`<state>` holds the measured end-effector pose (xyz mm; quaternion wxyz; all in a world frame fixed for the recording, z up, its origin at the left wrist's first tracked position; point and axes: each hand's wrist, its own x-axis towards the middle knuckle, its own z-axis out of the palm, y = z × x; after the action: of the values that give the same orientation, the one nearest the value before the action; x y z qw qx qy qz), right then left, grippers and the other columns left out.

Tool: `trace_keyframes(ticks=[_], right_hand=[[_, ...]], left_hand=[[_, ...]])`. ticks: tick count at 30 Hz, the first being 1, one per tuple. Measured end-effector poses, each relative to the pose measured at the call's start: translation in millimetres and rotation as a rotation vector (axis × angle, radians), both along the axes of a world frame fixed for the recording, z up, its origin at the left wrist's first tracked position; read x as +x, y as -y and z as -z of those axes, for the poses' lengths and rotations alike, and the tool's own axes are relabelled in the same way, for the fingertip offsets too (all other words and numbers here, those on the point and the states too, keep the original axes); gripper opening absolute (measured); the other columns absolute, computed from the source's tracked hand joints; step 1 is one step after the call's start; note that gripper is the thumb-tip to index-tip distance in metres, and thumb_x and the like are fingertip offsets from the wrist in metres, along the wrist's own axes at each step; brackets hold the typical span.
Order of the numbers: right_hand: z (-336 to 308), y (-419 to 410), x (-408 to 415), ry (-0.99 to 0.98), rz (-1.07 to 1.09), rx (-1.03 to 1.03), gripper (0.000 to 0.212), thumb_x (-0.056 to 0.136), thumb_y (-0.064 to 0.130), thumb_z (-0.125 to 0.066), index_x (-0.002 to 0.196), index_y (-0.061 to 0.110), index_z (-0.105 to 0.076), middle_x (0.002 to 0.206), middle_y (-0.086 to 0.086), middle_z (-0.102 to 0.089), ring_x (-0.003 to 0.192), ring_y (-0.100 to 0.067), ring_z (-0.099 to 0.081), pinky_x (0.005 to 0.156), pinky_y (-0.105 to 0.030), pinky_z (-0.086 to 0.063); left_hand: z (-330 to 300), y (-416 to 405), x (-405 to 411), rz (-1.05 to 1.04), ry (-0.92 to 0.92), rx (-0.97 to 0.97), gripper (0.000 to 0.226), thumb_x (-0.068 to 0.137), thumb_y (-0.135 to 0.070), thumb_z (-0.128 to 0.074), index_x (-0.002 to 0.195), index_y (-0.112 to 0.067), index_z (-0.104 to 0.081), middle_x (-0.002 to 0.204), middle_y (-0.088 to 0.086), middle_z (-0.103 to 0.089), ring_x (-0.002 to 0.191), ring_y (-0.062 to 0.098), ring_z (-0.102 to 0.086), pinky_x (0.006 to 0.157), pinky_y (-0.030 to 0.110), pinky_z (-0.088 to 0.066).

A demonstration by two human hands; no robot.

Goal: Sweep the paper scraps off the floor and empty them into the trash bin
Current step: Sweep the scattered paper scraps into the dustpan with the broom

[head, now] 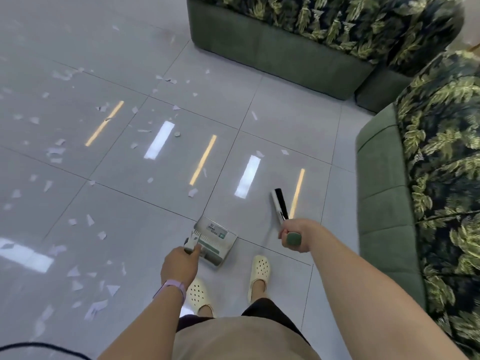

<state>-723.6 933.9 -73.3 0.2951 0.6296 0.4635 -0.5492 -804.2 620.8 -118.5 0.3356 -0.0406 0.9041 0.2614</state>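
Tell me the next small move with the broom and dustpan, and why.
Probably step left and lower the broom toward the nearest paper scraps. The right hand holds it up near the sofa, the left hand holds the dustpan, and most scraps lie to the left.

Lounge or living room, leaf-print green sofas [324, 35], glossy tiled floor [78, 61]

Both arms extend forward and downward from the body, bare to above the elbow. The left hand [179, 266] is held low and close to the midline, back of the hand facing up, fingers curled around a handle. A band circles the left wrist. The right hand [296, 236] is held farther forward and to the right, fingers wrapped around a handle end.
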Motion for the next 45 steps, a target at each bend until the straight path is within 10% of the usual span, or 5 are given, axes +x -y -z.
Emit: trace_keyframes(ticks=[4,17,31,36,45], right_hand=[[0.1,3.6,-37.6,0.006,-0.244,-0.152,0.010,0.062,-0.004,-0.054,0.062,0.006,-0.055,0.070,-0.008,-0.048,0.056,-0.015,-0.046,0.066,-0.020,-0.039],[-8.1,-64.1,-131.6,-0.236,0.127,-0.708,0.026,0.090,-0.002,-0.054,0.109,0.010,-0.042,0.055,0.005,-0.033,0.034,-0.005,-0.033,0.034,-0.011,-0.033],[-54.0,-250.1,-70.2,-0.207,0.073,-0.141,0.012,0.087,0.001,-0.055,0.093,0.009,-0.049,0.055,0.004,-0.034,0.032,-0.007,-0.035,0.044,-0.011,-0.037],[-50.6,-308.8,-38.9,-0.177,0.196,-0.018,0.020,0.085,-0.003,-0.056,0.102,0.005,-0.052,0.049,0.001,-0.041,0.033,-0.008,-0.037,0.043,-0.015,-0.039],[-24.9,-341.2,-81.1,-0.040,0.172,0.025,0.023,0.080,-0.009,-0.052,0.099,0.003,-0.053,0.051,-0.005,-0.045,0.035,-0.010,-0.040,0.037,-0.016,-0.040]], left_hand=[[1.4,-21.7,6.8,-0.023,-0.006,-0.037,0.062,0.096,-0.062,-0.051,0.057,-0.013,-0.048,0.051,0.002,-0.046,0.049,0.021,-0.044,0.053,0.029,-0.036],[-9.6,-89.0,24.1,-0.307,0.013,-0.062,0.056,0.096,-0.054,-0.057,0.063,-0.009,-0.052,0.057,0.005,-0.055,0.053,0.022,-0.049,0.053,0.029,-0.036],[-29.8,-233.7,-31.9,-0.246,-0.067,-0.025,0.048,0.100,-0.048,-0.052,0.074,-0.009,-0.063,0.068,0.006,-0.065,0.062,0.023,-0.060,0.053,0.028,-0.043],[-26.5,-277.8,-62.7,-0.152,-0.116,-0.032,0.053,0.100,-0.052,-0.049,0.062,-0.016,-0.053,0.108,0.020,-0.072,0.060,0.024,-0.052,0.050,0.027,-0.035],[-9.0,-333.1,-132.5,-0.179,-0.049,0.045,0.057,0.101,-0.051,-0.048,0.072,-0.005,-0.063,0.068,0.008,-0.065,0.065,0.024,-0.061,0.053,0.029,-0.039]])
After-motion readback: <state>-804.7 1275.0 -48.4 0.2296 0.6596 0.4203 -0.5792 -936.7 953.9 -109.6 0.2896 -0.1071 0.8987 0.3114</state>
